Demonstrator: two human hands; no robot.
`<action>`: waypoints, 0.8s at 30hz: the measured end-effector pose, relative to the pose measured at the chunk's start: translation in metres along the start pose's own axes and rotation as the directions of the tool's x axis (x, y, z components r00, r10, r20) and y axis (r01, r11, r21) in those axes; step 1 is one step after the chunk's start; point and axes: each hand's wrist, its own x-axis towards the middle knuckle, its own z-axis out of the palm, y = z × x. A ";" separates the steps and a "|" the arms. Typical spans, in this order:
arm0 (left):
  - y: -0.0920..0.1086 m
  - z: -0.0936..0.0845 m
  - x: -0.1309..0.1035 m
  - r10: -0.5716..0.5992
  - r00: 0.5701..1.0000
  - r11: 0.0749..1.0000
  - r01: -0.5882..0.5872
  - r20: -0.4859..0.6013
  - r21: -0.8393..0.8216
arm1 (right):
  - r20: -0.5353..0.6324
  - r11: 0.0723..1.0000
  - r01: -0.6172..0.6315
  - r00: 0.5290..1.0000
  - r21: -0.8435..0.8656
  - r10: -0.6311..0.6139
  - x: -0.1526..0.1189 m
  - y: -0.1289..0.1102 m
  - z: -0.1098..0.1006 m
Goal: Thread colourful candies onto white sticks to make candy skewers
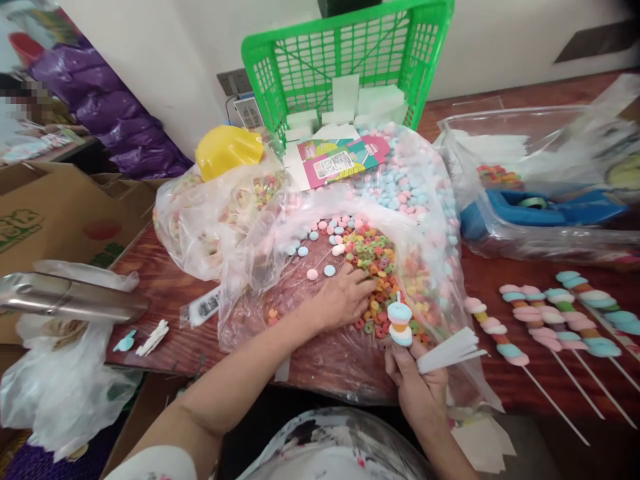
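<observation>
My left hand (345,297) rests on the left edge of a pile of colourful cereal rings (383,267), fingers spread over them. Near the table's front edge, my right hand (417,380) grips a white stick carrying blue and white candies (400,323) with an orange ring between them. A bundle of white paper strips (450,350) is also in that hand. Pink and blue candies (329,271) lie loose behind my left hand. Finished-looking candy skewers (500,330) lie on the table at the right.
A green basket (345,40) stands at the back, before it a clear bag of candies (400,187). Bagged rings and a yellow bag (227,152) are back left. A steel flask (75,297) lies left; a clear bin (540,237) with a blue tape dispenser (530,208) is right.
</observation>
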 end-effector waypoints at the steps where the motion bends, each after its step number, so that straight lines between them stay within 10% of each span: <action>1: 0.003 -0.001 -0.007 0.018 1.000 1.000 -0.018 0.014 0.000 | 0.005 1.000 -0.008 1.000 0.008 0.008 0.000 0.001 0.000; 7: 0.005 -0.005 -0.044 0.043 0.987 0.987 -0.067 -0.158 -0.144 | 0.021 0.999 0.002 1.000 0.050 -0.003 -0.001 0.003 -0.001; 12: 0.017 -0.005 -0.075 -0.221 0.879 0.940 0.077 -0.423 -0.332 | -0.036 0.985 0.029 0.999 0.169 -0.023 -0.001 0.000 0.003; 18: 0.044 0.005 -0.087 -0.462 0.874 0.851 0.389 -0.151 -0.354 | -0.044 0.995 0.087 0.995 -0.040 -0.089 -0.001 0.004 0.004; 24: 0.043 0.006 -0.092 -0.564 0.819 0.782 0.488 -0.106 -0.387 | -0.009 0.995 0.093 0.996 -0.041 -0.093 -0.003 0.004 0.003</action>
